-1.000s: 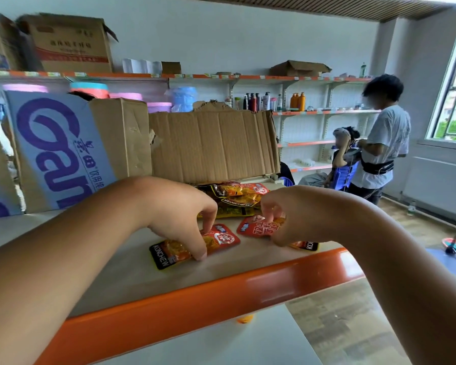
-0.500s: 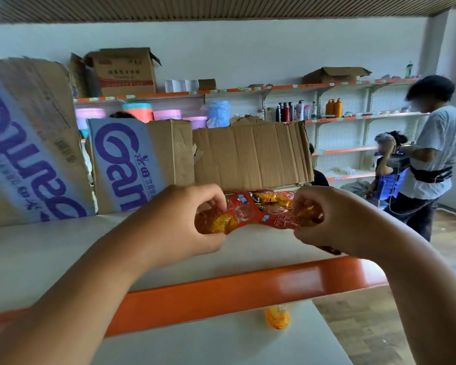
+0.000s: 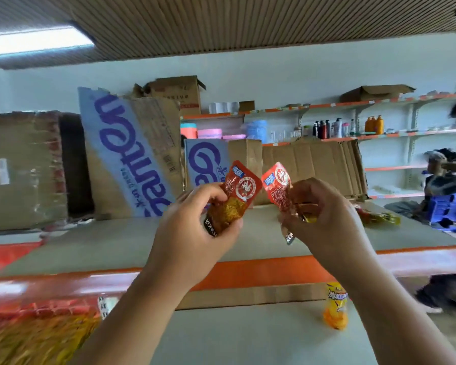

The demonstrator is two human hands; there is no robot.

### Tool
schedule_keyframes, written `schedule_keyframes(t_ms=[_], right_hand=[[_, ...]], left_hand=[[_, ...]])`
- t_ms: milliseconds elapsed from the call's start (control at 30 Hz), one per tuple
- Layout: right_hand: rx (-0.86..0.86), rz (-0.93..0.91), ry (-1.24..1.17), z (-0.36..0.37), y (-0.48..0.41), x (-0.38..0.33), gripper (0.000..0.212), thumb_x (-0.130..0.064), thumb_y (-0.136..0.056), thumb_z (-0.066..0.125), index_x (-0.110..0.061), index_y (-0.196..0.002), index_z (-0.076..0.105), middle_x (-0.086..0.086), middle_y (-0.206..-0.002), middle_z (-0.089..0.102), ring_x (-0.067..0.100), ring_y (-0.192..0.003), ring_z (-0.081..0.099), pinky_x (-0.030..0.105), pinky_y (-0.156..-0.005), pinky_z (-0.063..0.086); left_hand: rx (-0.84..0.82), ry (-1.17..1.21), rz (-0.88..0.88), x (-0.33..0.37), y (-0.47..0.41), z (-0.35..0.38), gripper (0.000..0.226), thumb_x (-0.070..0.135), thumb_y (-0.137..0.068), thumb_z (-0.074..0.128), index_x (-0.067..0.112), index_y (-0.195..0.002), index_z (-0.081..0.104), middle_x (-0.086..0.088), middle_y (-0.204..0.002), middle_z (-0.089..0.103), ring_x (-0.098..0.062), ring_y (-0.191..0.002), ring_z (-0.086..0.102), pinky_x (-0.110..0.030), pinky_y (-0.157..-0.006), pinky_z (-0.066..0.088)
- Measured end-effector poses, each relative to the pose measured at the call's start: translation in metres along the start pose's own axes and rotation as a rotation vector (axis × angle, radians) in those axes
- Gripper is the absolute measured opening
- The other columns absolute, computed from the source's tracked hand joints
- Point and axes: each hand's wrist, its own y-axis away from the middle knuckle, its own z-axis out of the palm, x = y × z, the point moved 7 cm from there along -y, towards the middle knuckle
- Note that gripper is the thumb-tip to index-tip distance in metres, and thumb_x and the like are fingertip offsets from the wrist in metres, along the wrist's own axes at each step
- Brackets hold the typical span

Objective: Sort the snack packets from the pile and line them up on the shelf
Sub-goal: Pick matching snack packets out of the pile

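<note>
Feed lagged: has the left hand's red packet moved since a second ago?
Yes, upward: the red packet lay on the shelf; the left hand now holds it above.

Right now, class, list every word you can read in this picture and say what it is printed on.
"Ganten": tall blue-printed cardboard box, running sideways.
"Ga", rest hidden: smaller blue-printed box.
"KON", rest hidden: red snack packet in left hand.
Too blurred: red packet in right hand, yellow packet, top brown carton.
</note>
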Motion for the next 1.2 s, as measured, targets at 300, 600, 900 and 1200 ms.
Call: schedule_keyframes(t_ms=[300,600,900,1200], right_hand=[[-0.056,-0.065,-0.225,0.122,0.061,-0.143,0.029,-0.018,-0.077,0.083,-0.03,-0.092,0.062,-0.008,-0.102,0.069,0.01,-0.097,0.067,0.034,-0.086,0.055],[-0.231,-0.148,-0.396,0.264,0.111,-0.272,0.033,-0.022,-0.077,0.085,-0.032,-0.093,0.058,-0.012,-0.103,0.064,0.001,-0.093,0.061,0.019,-0.078,0.05],[-0.433,-0.197,-0.574,0.412,0.149,-0.333,0.033,-0.022,-0.078,0.085,-0.031,-0.089,0.055,-0.007,-0.102,0.062,0.009,-0.093,0.061,0.023,-0.077,0.049],[-0.546,-0.158,-0.716,0.564,0.141,-0.354,0.035,-0.02,-0.077,0.085,-0.032,-0.084,0.053,-0.005,-0.095,0.062,0.01,-0.088,0.061,0.014,-0.064,0.046]], left_hand=[[0.168,-0.046,-0.069,-0.053,0.07,-0.184,0.035,0.047,-0.078,0.075,0.028,-0.105,0.063,0.019,-0.106,0.068,-0.005,-0.101,0.064,-0.026,-0.086,0.054],[0.243,-0.278,-0.252,-0.115,0.147,-0.358,0.033,0.033,-0.08,0.084,0.034,-0.104,0.061,0.028,-0.099,0.064,0.016,-0.099,0.057,-0.001,-0.078,0.04],[0.295,-0.437,-0.457,-0.203,0.209,-0.436,0.033,0.034,-0.081,0.083,0.039,-0.104,0.059,0.023,-0.1,0.067,0.013,-0.1,0.059,0.001,-0.077,0.039],[0.326,-0.572,-0.606,-0.314,0.219,-0.47,0.036,0.038,-0.081,0.081,0.04,-0.108,0.058,0.023,-0.102,0.066,0.01,-0.099,0.06,-0.022,-0.078,0.052]])
